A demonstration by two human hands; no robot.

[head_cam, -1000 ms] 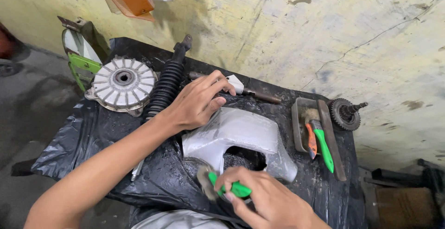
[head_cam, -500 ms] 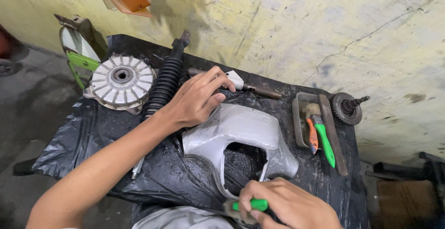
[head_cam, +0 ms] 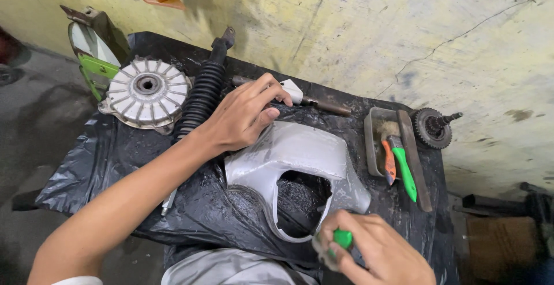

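Since a second ago my right hand [head_cam: 378, 250] has slid down and to the right along the near edge of the grey cowl [head_cam: 300, 169], and the green-handled brush [head_cam: 340, 240] it carries now sits at the cowl's lower right rim instead of nearer the middle of the cutout. That hand is clenched around the green handle; I can't make out the bristles clearly, only a blurred pale tuft just left of the fist. My left hand [head_cam: 245, 117] has barely shifted: it lies palm down on the cowl's upper left shoulder, fingers spread and pressing, holding nothing else.

From the right hand the cowl lies up and to the left, touching the brush at its rim. Its long axis runs roughly left to right across the black plastic sheet [head_cam: 115, 164], with the cutout opening toward me. The right hand is nearer the cutout's edge, the left nearer the top surface.

Further out, a black ribbed shock absorber [head_cam: 202, 94] lies just beyond my left wrist, beside a finned hub [head_cam: 145, 91]. To the right a small tray [head_cam: 375, 140] holds another green-handled tool [head_cam: 404, 166], with a toothed sprocket [head_cam: 430, 126] just behind it.
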